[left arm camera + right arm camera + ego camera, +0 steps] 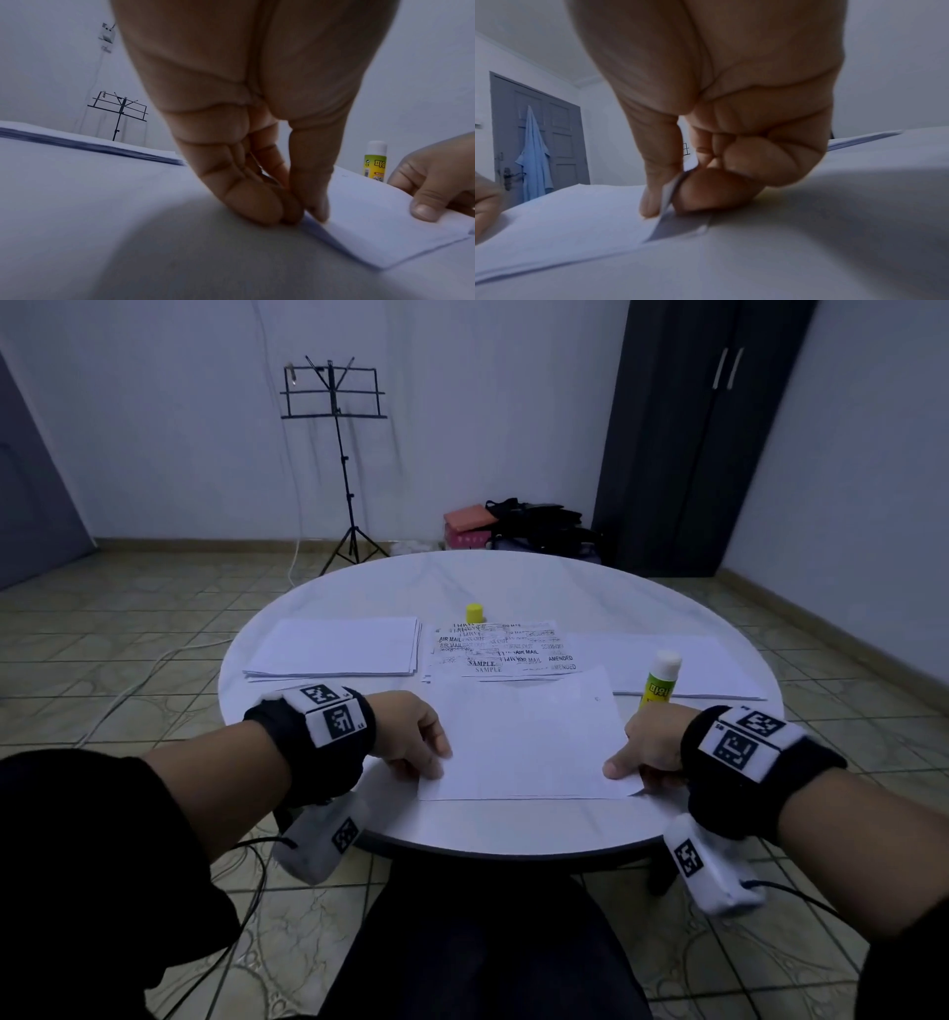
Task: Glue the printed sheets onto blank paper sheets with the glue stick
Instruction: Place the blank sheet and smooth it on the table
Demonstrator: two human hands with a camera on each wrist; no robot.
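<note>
A blank white sheet (524,737) lies near the front edge of the round table (513,577). My left hand (418,744) pinches its near left corner between thumb and curled fingers (257,201). My right hand (644,752) pinches the near right corner, which lifts a little off the table (670,194). Behind the sheet lies a pile of printed sheets (506,652) with stamped words. An uncapped glue stick (660,677) stands upright just beyond my right hand. Its yellow cap (475,612) stands behind the printed pile.
A stack of blank paper (336,647) lies at the left of the table, and more white sheets (688,665) lie at the right behind the glue stick. A music stand (336,454) and a dark cupboard (703,433) stand beyond the table.
</note>
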